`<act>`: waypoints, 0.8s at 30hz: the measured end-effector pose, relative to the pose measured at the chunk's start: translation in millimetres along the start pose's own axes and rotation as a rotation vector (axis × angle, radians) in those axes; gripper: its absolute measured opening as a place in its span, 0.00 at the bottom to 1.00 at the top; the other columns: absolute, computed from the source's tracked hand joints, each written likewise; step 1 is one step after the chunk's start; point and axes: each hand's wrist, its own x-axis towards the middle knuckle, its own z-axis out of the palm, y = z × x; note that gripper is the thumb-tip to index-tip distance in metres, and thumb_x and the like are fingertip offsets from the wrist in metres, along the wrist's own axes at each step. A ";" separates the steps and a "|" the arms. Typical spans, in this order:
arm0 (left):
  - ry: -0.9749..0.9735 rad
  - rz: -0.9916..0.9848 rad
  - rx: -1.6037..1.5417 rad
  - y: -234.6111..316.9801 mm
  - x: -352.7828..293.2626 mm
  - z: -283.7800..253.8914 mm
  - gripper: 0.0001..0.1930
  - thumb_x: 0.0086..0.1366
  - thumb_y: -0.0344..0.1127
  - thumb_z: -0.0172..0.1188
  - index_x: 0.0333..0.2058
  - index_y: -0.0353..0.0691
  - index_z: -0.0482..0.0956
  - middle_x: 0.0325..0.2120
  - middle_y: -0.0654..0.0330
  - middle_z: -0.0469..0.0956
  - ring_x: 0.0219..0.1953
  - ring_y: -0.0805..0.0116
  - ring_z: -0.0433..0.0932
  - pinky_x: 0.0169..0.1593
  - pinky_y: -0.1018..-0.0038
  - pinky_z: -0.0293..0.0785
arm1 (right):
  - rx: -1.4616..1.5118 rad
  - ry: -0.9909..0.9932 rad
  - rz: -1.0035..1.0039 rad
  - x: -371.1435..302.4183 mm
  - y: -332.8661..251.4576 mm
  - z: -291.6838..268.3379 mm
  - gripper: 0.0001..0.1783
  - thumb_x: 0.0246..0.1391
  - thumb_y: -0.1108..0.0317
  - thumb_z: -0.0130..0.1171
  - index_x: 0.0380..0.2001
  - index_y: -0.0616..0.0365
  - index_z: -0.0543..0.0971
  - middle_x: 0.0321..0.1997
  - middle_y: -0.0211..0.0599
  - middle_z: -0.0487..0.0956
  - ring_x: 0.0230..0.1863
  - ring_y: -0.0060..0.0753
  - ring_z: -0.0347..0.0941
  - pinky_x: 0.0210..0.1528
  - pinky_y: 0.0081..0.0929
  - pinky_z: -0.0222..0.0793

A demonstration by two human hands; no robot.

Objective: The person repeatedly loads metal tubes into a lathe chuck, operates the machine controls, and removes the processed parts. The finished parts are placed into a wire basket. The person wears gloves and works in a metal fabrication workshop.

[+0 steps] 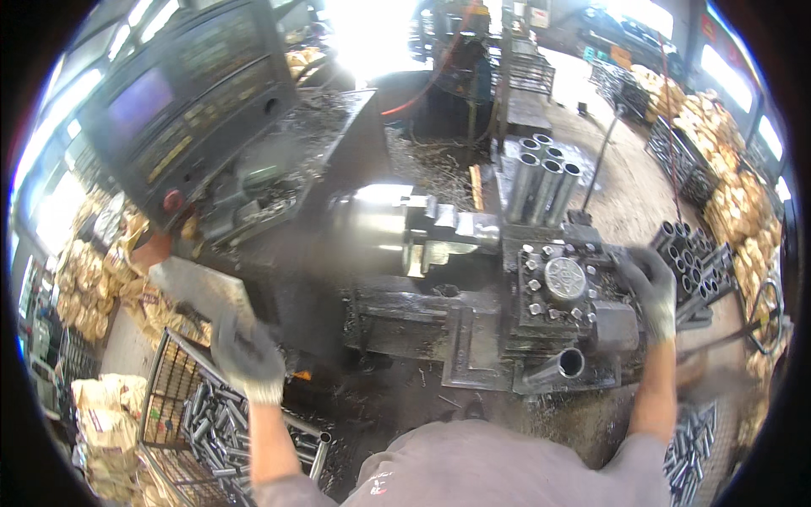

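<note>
In front of me is a lathe with a shiny chuck and a square tool turret with a round cap and several bolts. My right hand, in a dark-palmed glove with a pale cuff, is at the turret's right side. Its fingers curl round something I cannot make out. My left hand, gloved alike, is over the parts basket, beside a grey metal panel on the machine's left. Motion blurs its fingers, so their state is unclear. A metal tube lies tilted on the carriage, below the turret.
Several upright tubes stand behind the turret. More tubes are stacked at right. A wire basket of short metal pieces is at lower left. A control panel rises at upper left. Filled sacks line the right side.
</note>
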 end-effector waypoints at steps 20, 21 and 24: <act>-0.095 -0.009 -0.444 54.1 58.2 40.8 0.22 0.75 0.28 0.61 0.64 0.26 0.72 0.46 0.50 0.84 0.44 0.58 0.84 0.49 0.64 0.82 | 0.022 -0.042 0.319 -181.3 118.0 -28.9 0.40 0.54 0.72 0.73 0.70 0.63 0.70 0.55 0.46 0.87 0.46 0.25 0.85 0.49 0.26 0.82; -0.192 -0.021 -0.566 72.4 16.9 13.1 0.22 0.76 0.27 0.59 0.65 0.27 0.72 0.47 0.50 0.84 0.43 0.59 0.83 0.49 0.65 0.82 | -0.086 -0.172 0.225 -171.2 119.7 -22.1 0.44 0.53 0.72 0.73 0.73 0.60 0.68 0.60 0.45 0.85 0.49 0.25 0.85 0.52 0.27 0.82; -0.511 -0.260 -0.566 128.9 -107.0 -56.2 0.22 0.73 0.28 0.61 0.64 0.35 0.75 0.48 0.51 0.84 0.46 0.63 0.83 0.54 0.68 0.80 | -0.117 -0.346 0.061 -148.0 119.2 10.9 0.47 0.48 0.69 0.76 0.72 0.58 0.68 0.63 0.46 0.83 0.52 0.29 0.85 0.56 0.30 0.81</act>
